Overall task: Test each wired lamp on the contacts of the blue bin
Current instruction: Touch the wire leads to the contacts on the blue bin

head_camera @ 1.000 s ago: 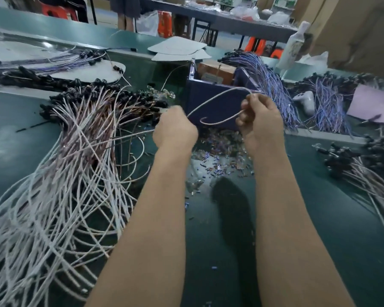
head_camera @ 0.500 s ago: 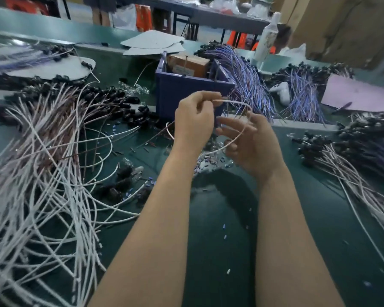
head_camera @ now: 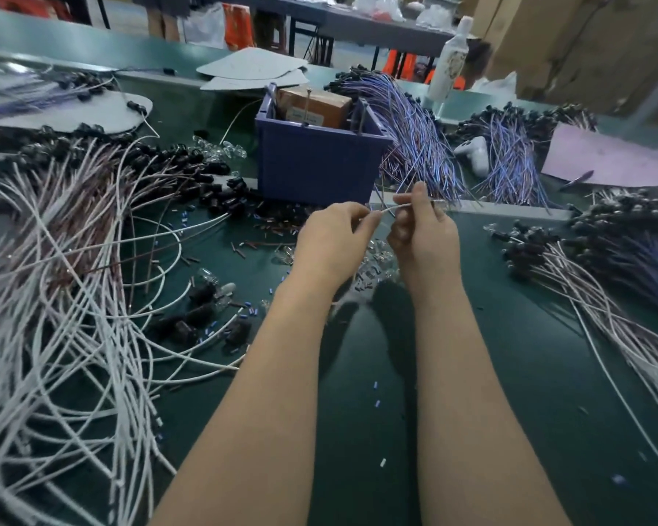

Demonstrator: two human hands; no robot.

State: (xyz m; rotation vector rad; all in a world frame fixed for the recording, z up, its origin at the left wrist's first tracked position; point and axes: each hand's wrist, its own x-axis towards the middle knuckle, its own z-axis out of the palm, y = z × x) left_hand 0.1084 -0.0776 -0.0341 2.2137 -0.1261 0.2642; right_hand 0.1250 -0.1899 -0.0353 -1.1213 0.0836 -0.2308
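Left hand (head_camera: 335,241) and right hand (head_camera: 424,237) each pinch one thin white wire (head_camera: 390,209) between thumb and fingertips, above the green bench (head_camera: 509,373). The blue bin (head_camera: 316,165) stands at eleven o'clock, apart from the wire. White wired lamps (head_camera: 73,279) sprawl at nine o'clock, and a blue-wired bundle (head_camera: 422,146) lies at one.
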